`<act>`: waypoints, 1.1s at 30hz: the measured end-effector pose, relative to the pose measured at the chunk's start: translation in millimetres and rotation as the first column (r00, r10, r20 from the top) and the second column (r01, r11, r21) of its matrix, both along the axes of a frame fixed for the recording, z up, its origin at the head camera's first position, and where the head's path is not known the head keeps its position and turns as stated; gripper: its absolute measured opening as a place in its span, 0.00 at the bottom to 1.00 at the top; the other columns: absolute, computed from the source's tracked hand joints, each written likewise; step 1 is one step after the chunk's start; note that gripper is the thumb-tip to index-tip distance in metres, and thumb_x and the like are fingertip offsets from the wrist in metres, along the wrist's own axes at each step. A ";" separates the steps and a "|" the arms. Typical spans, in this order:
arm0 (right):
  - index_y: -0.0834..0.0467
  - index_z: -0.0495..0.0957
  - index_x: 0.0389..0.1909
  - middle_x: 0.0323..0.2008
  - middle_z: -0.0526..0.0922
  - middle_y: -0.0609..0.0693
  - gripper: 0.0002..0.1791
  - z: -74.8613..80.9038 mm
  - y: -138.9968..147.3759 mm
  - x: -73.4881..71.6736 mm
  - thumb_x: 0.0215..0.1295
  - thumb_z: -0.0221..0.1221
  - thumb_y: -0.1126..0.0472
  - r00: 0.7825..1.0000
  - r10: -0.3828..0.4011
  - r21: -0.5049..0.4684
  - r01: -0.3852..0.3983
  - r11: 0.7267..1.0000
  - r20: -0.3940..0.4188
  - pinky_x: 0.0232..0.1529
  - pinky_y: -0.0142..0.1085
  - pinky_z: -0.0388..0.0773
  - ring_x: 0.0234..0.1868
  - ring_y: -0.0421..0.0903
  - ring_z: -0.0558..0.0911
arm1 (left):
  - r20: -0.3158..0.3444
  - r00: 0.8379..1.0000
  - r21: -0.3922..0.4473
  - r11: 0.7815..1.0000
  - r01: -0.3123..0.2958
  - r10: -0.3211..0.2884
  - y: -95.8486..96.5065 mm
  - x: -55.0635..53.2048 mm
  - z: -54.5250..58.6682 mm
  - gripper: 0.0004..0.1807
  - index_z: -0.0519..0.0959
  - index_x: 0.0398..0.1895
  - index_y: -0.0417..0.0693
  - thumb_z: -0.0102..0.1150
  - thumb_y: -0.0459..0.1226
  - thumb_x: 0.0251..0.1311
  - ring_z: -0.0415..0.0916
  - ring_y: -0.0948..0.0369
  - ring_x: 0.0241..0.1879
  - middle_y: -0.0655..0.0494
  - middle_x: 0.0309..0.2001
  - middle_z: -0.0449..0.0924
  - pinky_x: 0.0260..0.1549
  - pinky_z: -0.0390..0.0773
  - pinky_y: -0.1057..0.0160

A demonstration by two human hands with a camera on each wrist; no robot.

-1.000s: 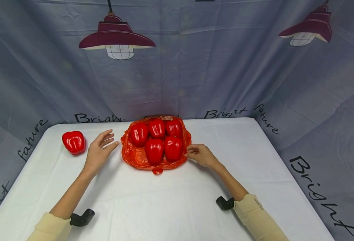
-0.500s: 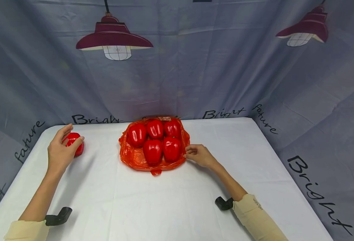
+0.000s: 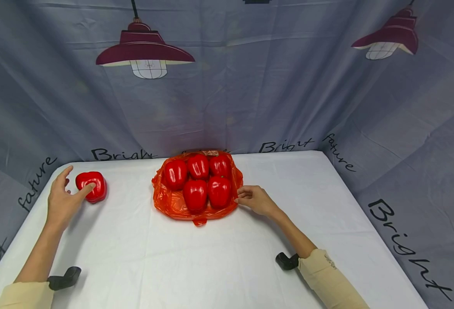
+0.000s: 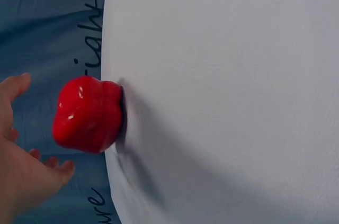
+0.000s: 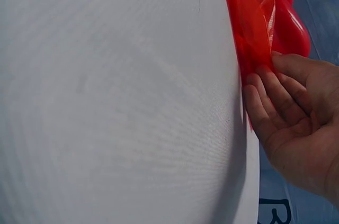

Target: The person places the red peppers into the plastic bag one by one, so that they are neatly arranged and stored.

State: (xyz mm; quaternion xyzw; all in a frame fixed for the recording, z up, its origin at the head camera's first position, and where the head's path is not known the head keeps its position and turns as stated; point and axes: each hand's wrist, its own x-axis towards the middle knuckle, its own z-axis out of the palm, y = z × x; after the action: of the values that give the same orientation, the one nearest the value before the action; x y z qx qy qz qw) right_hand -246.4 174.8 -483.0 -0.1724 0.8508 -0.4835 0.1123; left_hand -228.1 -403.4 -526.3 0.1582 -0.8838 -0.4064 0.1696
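Note:
A single red bell pepper (image 3: 97, 189) sits on the white table at the far left. My left hand (image 3: 61, 206) is beside it, thumb and fingers spread apart with nothing held. In the left wrist view a gap shows between the fingers and the pepper (image 4: 87, 115). At the middle of the table's far side lies a red plastic bag (image 3: 172, 205), its mouth spread wide, with several red bell peppers (image 3: 195, 195) inside. My right hand (image 3: 258, 201) pinches the bag's right edge between thumb and fingers, as the right wrist view shows of the bag (image 5: 251, 28).
The white table (image 3: 211, 266) runs back to a grey-blue curtain (image 3: 227, 86) printed with lamps and lettering. A black curved piece sits at each sleeve cuff, the left one (image 3: 65, 278) and the right one (image 3: 286, 261).
My left hand has moved left from near the bag, passed in front of the single pepper, and is now at its left side. The right hand keeps its hold on the bag.

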 end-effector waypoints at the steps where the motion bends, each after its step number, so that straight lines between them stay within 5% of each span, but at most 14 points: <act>1: 0.68 0.81 0.48 0.40 0.85 0.54 0.13 0.1 -0.1 0.1 0.65 0.65 0.67 1.000 -0.001 0.004 0.001 1.000 0.000 0.50 0.40 0.81 0.45 0.51 0.83 | 0.010 1.000 0.017 1.000 0.000 0.000 0.1 0.9 1.0 0.49 0.43 0.80 0.74 0.60 0.60 0.61 0.44 0.44 0.76 0.52 0.80 0.42 0.64 0.59 0.34; 5: 0.68 0.81 0.49 0.41 0.85 0.54 0.13 0.4 -0.3 0.5 0.65 0.65 0.66 1.000 -0.004 0.010 0.004 1.000 0.000 0.50 0.41 0.81 0.45 0.51 0.83 | 0.050 0.999 0.094 0.996 0.009 -0.013 6.3 6.6 10.1 0.50 0.40 0.80 0.72 0.59 0.59 0.63 0.43 0.39 0.75 0.49 0.80 0.39 0.61 0.60 0.31; 12: 0.67 0.81 0.47 0.40 0.85 0.54 0.12 0.2 0.0 0.1 0.65 0.65 0.67 1.000 0.004 0.001 -0.004 1.000 -0.004 0.49 0.40 0.81 0.44 0.50 0.83 | 0.144 0.989 0.216 0.976 0.005 -0.037 42.6 28.0 54.9 0.47 0.38 0.81 0.53 0.55 0.50 0.70 0.43 0.34 0.74 0.37 0.79 0.37 0.62 0.59 0.33; 15: 0.67 0.81 0.47 0.40 0.85 0.54 0.12 0.3 0.1 -0.1 0.65 0.65 0.66 1.000 0.003 0.009 -0.003 1.000 -0.008 0.49 0.40 0.81 0.43 0.50 0.83 | 0.155 0.986 0.227 0.974 0.018 -0.054 51.2 33.7 64.9 0.45 0.37 0.81 0.48 0.54 0.45 0.71 0.44 0.32 0.73 0.34 0.78 0.36 0.61 0.59 0.33; 33: 0.69 0.81 0.47 0.39 0.85 0.55 0.13 0.6 -0.3 -1.0 0.64 0.65 0.68 1.000 0.004 -0.004 -0.004 1.000 -0.013 0.48 0.38 0.82 0.43 0.50 0.84 | 0.201 0.979 0.255 0.966 -0.036 -0.017 47.1 25.2 57.5 0.42 0.39 0.80 0.46 0.49 0.46 0.73 0.52 0.34 0.71 0.34 0.77 0.39 0.61 0.63 0.39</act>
State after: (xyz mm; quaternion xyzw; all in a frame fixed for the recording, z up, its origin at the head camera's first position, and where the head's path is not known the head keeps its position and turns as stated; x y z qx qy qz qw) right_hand -247.4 174.4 -482.3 -0.1775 0.8502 -0.4838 0.1076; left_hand -202.9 -356.3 -468.9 0.2235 -0.8353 -0.4989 0.0593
